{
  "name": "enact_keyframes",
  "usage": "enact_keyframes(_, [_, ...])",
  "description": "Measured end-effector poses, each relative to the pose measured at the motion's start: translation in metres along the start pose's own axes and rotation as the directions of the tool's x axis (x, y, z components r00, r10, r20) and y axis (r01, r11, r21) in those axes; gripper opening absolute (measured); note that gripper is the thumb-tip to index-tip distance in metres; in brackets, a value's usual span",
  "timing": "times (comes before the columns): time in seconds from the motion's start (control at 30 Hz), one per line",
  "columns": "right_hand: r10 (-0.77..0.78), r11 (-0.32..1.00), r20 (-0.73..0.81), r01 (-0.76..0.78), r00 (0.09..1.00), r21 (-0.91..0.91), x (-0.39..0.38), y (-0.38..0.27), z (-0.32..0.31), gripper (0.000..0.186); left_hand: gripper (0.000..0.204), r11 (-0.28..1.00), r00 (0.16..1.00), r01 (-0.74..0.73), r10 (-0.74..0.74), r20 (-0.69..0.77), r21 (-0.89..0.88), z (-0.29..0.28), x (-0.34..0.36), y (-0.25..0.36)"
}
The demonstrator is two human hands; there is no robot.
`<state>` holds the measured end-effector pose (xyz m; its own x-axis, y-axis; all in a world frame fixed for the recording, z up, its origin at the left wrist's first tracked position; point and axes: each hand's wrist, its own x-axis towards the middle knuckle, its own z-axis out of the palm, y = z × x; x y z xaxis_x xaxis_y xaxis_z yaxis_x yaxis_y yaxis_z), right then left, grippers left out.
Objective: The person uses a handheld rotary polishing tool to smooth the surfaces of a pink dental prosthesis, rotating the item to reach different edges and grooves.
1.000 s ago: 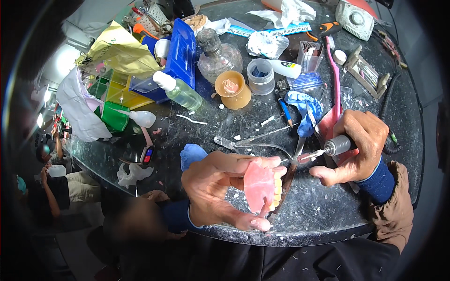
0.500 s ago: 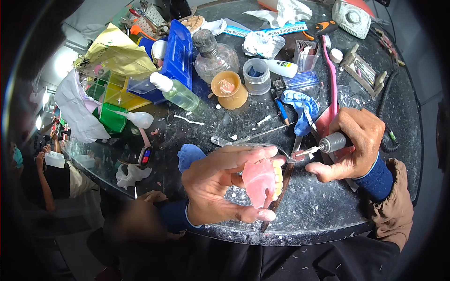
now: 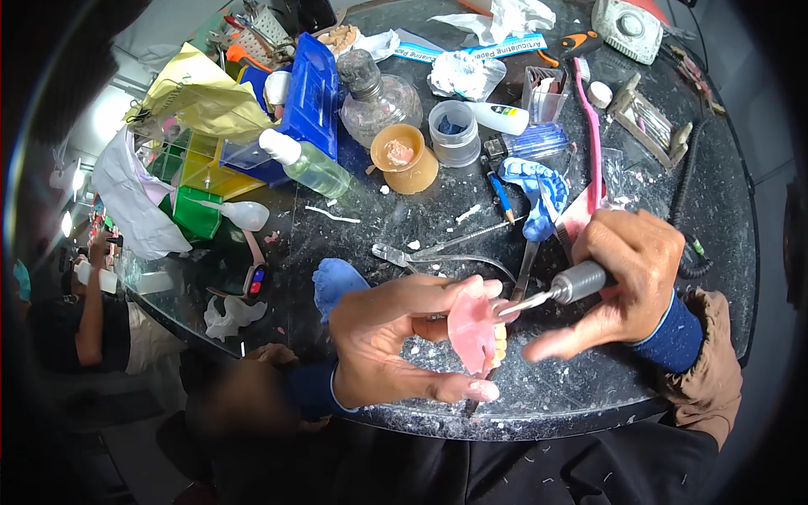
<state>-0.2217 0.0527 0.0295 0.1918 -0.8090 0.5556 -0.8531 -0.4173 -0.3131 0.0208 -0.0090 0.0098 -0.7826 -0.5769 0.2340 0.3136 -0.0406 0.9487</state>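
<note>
The left hand (image 3: 383,341) has the pink denture (image 3: 471,332) pinched between fingers above and thumb below, held over the black table (image 3: 581,387) near its front edge, yellowish teeth facing right. And in from the right comes the right hand (image 3: 635,265), fingers curled round a grey handpiece (image 3: 581,282), thumb stretched out toward the denture! The handpiece's slim bur (image 3: 528,302) points left, its tip at the denture's upper right edge; it looks like contact, though blur there makes that hard to call. Just beyond the handpiece lies a blue dental mold (image 3: 539,198), a blue pencil (image 3: 501,200) beside it, while a blue lump (image 3: 335,288) sits right behind the left hand.
</note>
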Motion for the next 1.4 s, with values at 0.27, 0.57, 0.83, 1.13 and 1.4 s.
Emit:
enact_keyframes(0.27, [0.01, 0.998, 0.07, -0.005, 0.997, -0.06, 0.001, -0.018, 0.003, 0.075, 0.066, 0.976, 0.998, -0.001, 0.013, -0.057, 0.218, 0.002, -0.003, -0.007])
enact_keyframes(0.57, [0.0, 0.997, 0.118, 0.009, 0.993, -0.076, -0.001, -0.018, 0.006, 0.07, 0.062, 0.97, 0.998, -0.013, 0.029, -0.063, 0.245, 0.004, -0.001, -0.009])
enact_keyframes(0.83, [0.001, 0.996, 0.122, 0.01, 0.993, -0.089, -0.001, -0.018, 0.008, 0.069, 0.055, 0.966, 0.996, -0.039, 0.057, -0.063, 0.254, 0.003, 0.001, -0.008])
enact_keyframes(1.13, [0.032, 0.996, 0.116, -0.021, 0.993, -0.091, -0.002, -0.019, 0.009, 0.076, 0.055, 0.944, 0.999, -0.047, 0.048, 0.004, 0.326, 0.0, 0.005, -0.005])
enact_keyframes(1.4, [0.021, 0.996, 0.101, -0.012, 0.995, -0.089, -0.002, -0.018, 0.01, 0.078, 0.054, 0.966, 0.994, -0.06, 0.081, -0.073, 0.252, 0.005, 0.004, -0.005])
